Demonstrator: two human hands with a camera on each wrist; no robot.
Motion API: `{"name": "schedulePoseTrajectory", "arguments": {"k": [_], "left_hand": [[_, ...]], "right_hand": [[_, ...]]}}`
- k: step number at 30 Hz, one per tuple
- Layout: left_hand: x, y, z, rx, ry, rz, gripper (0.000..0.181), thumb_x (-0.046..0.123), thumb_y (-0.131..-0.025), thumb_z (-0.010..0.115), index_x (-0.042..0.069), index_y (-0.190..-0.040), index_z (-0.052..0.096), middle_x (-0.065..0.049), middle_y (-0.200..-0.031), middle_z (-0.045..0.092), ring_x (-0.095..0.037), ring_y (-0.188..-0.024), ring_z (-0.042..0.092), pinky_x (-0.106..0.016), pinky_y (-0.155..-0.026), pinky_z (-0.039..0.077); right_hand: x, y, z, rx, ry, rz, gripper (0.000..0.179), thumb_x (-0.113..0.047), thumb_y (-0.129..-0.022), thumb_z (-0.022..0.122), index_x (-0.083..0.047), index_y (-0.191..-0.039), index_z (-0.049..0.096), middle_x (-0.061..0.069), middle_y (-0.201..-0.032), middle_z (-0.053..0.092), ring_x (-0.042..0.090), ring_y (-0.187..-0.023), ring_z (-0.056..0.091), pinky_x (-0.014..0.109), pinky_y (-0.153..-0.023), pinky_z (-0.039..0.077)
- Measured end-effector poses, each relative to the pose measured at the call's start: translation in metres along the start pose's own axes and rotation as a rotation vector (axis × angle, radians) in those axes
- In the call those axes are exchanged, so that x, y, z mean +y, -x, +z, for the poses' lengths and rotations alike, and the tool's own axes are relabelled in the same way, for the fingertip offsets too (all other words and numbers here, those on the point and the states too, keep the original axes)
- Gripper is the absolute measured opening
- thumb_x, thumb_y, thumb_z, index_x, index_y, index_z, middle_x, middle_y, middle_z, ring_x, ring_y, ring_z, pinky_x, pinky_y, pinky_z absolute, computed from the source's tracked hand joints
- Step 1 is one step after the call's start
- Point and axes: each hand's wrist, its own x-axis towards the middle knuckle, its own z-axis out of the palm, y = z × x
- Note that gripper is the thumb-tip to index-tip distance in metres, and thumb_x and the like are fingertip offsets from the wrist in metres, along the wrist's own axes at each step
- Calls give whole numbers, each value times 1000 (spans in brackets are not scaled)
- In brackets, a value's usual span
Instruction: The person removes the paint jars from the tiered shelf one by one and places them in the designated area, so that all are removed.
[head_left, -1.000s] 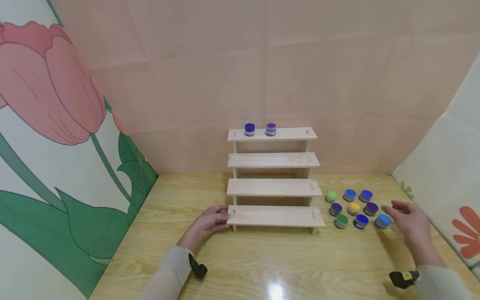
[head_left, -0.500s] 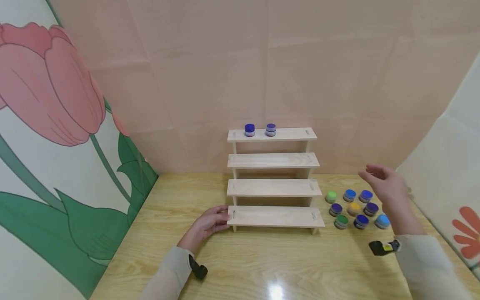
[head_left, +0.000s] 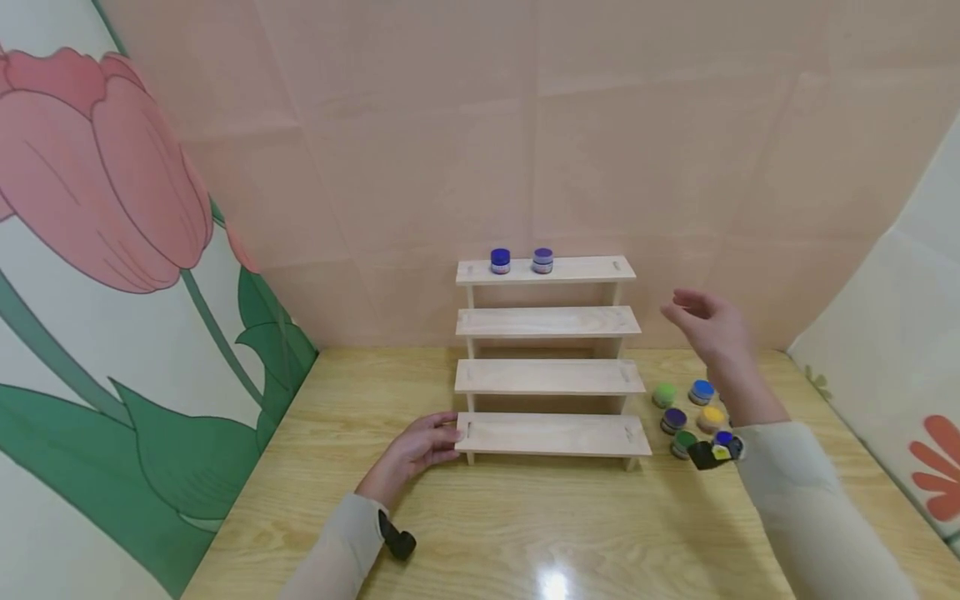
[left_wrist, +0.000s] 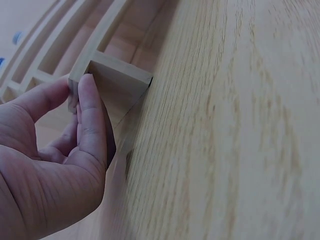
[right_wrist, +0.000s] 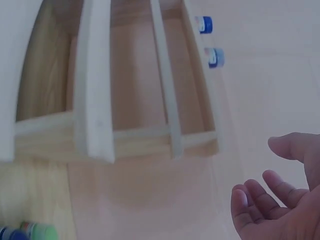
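A wooden four-step display rack (head_left: 551, 433) stands on the table near the back wall. My left hand (head_left: 416, 446) pinches the left end of its lowest board between thumb and fingers, as the left wrist view also shows. Two small paint jars, one with a dark blue lid (head_left: 500, 261) and one with a purple lid (head_left: 543, 261), sit on the left half of the top step. Raised in the air right of the rack is my right hand (head_left: 712, 333). Its fingers are loosely bent with nothing between them, apart from rack and jars.
Several paint jars stand on the table right of the rack, among them a yellow-lidded jar (head_left: 711, 419) and a light green-lidded jar (head_left: 664, 395). My right forearm hides others. A pink cloth wall (head_left: 375, 208) closes the back.
From beyond the jars at the right, my right hand has risen and moved left toward the rack, with nothing in it. The left hand and the rack have stayed in place.
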Motion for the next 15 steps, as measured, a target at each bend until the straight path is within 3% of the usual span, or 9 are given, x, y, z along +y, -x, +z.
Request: {"name": "schedulePoseTrajectory", "arguments": {"k": [4,10,15], "left_hand": [[-1,-1,-1,10,-4,-4,62,1,-95,65,-5,-150,39,-13,-117,67,-15,-83,67,-27,-72,59],[-1,-2,-1,12,1,-8,62,0,-95,65,-6,-150,38,-12,-116,66,-15,-83,67,-26,-71,59],[0,-2,0,12,2,-13,62,1,-95,65,-5,-151,38,-12,-115,66,-15,-83,67,-26,-71,59]], "right_hand": [[-15,-4,11,-4,-36,-38,70,-50,-97,63,-5,-148,49,15,-143,52,20,-119,51,38,-99,44],[-36,-9,25,-27,-90,-62,67,-46,-98,64,-4,-148,49,18,-143,52,28,-126,49,46,-108,41],[-50,-16,37,-43,-109,-85,60,-36,-99,65,-2,-146,51,19,-142,54,29,-127,51,40,-105,43]]}}
